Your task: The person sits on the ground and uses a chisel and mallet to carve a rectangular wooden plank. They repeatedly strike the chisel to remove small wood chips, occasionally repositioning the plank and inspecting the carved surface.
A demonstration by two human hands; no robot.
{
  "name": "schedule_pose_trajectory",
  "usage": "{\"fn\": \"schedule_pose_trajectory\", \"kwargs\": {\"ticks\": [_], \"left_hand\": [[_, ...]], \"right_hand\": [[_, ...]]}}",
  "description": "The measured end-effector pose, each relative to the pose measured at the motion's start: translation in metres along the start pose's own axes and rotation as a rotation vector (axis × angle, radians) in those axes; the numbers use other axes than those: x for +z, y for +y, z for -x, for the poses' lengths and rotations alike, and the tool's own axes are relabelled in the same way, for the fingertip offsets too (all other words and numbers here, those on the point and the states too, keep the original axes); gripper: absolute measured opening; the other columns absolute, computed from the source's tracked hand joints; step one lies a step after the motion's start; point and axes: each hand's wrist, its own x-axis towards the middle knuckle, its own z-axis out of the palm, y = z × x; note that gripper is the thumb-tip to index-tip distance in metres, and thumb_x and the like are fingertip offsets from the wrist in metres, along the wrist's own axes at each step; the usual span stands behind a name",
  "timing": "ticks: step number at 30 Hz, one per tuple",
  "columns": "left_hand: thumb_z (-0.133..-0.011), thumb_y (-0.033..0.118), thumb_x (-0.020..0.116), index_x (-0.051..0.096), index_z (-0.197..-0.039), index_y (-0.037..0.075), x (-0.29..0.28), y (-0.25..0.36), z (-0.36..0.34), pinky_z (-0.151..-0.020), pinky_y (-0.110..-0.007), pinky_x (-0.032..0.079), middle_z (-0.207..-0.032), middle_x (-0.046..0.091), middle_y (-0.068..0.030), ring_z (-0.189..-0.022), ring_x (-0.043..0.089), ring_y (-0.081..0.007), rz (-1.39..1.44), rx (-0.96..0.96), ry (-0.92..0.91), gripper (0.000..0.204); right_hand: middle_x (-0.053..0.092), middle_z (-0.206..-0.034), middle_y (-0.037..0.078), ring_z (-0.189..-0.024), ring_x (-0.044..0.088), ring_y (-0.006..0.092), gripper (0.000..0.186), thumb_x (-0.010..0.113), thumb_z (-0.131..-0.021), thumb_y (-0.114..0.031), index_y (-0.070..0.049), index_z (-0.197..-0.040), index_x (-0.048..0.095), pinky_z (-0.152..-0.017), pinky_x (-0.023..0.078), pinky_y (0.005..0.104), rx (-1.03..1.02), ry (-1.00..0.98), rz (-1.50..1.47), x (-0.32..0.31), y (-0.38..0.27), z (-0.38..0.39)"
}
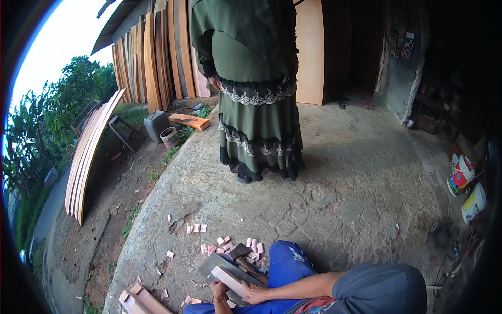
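A pale piece of wood (228,276) lies slanted in front of me at the bottom centre. My left hand (219,290) is closed at its left edge, with the fingers curled and the fingertips hidden. At the near right end, my right hand (254,294) grips the same piece. Beneath it rests a dark grey board (208,265), close to my bent leg in blue trousers (287,264). A small dark block (240,250) sits just beyond the board. Small pinkish wood offcuts (227,245) are scattered around it.
Two wooden beams (148,301) lie at the lower left. A person in a long green dress (259,115) stands ahead on the concrete floor (355,172). Planks (150,63) lean at the back left; more boards (94,152) slope nearby. Paint buckets (460,175) stand at the right.
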Motion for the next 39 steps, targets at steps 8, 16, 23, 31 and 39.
{"fn": "schedule_pose_trajectory", "kwargs": {"ticks": [8, 16, 23, 31, 39], "left_hand": [[-0.092, 0.014, 0.065, 0.067, -0.114, -0.006, 0.001, 0.004, -0.002, -0.066, -0.039, 0.06, -0.101, 0.073, -0.0161, -0.081, 0.073, -0.0268, 0.181, -0.048, -0.049, 0.03], [-0.087, 0.018, 0.061, 0.072, -0.113, -0.002, 0.018, 0.006, 0.024, -0.077, -0.037, 0.058, -0.097, 0.075, -0.01, -0.086, 0.072, -0.0235, 0.351, -0.161, -0.16, 0.035], [-0.096, 0.031, 0.059, 0.07, -0.114, -0.004, 0.053, -0.014, 0.078, -0.07, -0.041, 0.053, -0.09, 0.068, -0.0127, -0.078, 0.066, -0.0253, 0.003, -0.269, 0.58, 0.041], [-0.095, 0.053, 0.066, 0.052, -0.145, -0.009, 0.061, -0.016, 0.126, -0.095, -0.039, 0.052, -0.115, 0.071, -0.022, -0.11, 0.068, -0.0323, 0.136, -0.141, 0.444, 0.08], [-0.087, 0.049, 0.074, 0.026, -0.16, -0.003, 0.091, -0.007, 0.122, -0.119, -0.051, 0.034, -0.151, 0.044, -0.0329, -0.14, 0.042, -0.0479, -0.505, -0.035, 0.542, 0.102]], "right_hand": [[0.041, -0.149, 0.043, -0.135, 0.049, 0.0566, 0.105, 0.064, -0.095, -0.044, 0.001, -0.163, -0.002, -0.112, 0.042, 0.0596, -0.001, -0.029, 0.0, 0.014, 0.011, -0.02], [0.037, -0.155, 0.038, -0.139, 0.044, 0.0559, 0.117, 0.071, -0.085, -0.036, -0.011, -0.165, -0.012, -0.117, 0.035, 0.0612, 0.166, -0.024, -0.019, -0.009, -0.002, 0.012], [0.056, -0.135, 0.039, -0.124, 0.058, 0.0526, 0.11, 0.074, -0.077, -0.023, -0.002, -0.161, 0.005, -0.106, 0.047, 0.0521, 0.168, 0.012, -0.137, -0.032, -0.003, 0.013], [0.055, -0.139, 0.025, -0.129, 0.056, 0.0389, 0.083, 0.07, -0.079, -0.017, 0.002, -0.152, 0.035, -0.11, 0.045, 0.0468, 0.046, -0.056, -0.529, -0.034, 0.029, -0.012], [0.055, -0.135, 0.024, -0.128, 0.052, 0.0425, 0.062, 0.072, -0.087, -0.02, -0.001, -0.142, 0.05, -0.11, 0.043, 0.0503, 0.114, 0.427, -0.031, -0.069, 0.077, -0.051]]}}
